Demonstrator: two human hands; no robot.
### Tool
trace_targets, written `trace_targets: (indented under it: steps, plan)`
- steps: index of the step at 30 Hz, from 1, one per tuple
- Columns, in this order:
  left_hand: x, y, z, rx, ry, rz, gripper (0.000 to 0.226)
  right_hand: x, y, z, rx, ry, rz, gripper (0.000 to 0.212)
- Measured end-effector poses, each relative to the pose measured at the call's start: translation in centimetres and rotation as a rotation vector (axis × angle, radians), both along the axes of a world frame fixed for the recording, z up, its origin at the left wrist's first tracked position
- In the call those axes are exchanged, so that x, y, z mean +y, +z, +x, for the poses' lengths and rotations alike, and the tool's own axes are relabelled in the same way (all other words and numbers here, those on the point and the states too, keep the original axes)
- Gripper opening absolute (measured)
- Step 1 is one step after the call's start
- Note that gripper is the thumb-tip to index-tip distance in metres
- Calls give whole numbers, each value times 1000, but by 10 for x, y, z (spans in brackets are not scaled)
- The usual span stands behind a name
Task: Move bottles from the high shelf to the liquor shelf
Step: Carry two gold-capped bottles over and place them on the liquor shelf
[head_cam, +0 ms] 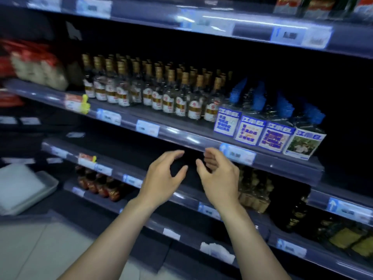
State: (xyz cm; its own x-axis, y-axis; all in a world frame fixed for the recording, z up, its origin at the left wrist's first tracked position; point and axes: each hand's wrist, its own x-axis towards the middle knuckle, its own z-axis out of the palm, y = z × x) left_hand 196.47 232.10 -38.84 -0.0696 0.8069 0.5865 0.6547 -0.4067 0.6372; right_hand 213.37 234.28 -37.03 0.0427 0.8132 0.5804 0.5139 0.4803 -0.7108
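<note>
Several clear liquor bottles with gold caps and white-and-gold labels [153,91] stand in rows on the liquor shelf [177,132] at mid height. To their right stand blue-capped bottles behind blue-and-white cards [268,126]. My left hand [163,178] and my right hand [218,176] hover side by side just below that shelf's front edge, fingers curled and apart, holding nothing. Red-labelled bottles [314,5] show on the high shelf [222,25] at the top right, mostly cut off by the frame.
Red-and-white bagged goods [34,67] lie left of the gold-capped bottles. Dark red bottles [99,184] and amber packs [254,188] sit on lower shelves. A white tray [24,190] rests at the lower left. Price tags line every shelf edge.
</note>
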Motion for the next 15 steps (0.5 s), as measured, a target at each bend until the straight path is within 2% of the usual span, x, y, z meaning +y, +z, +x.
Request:
trace_targets:
  steps: [5, 11, 15]
  plan:
    - [-109, -49, -121, -4, 171, -246, 39, -66, -47, -110, -270, 206, -315, 50]
    - [-294, -97, -276, -10, 415, -530, 52, -191, -109, -292, -362, 470, -502, 49]
    - [-420, -125, -366, -116, 637, -725, 54, -282, -145, -406, -484, 683, -581, 52]
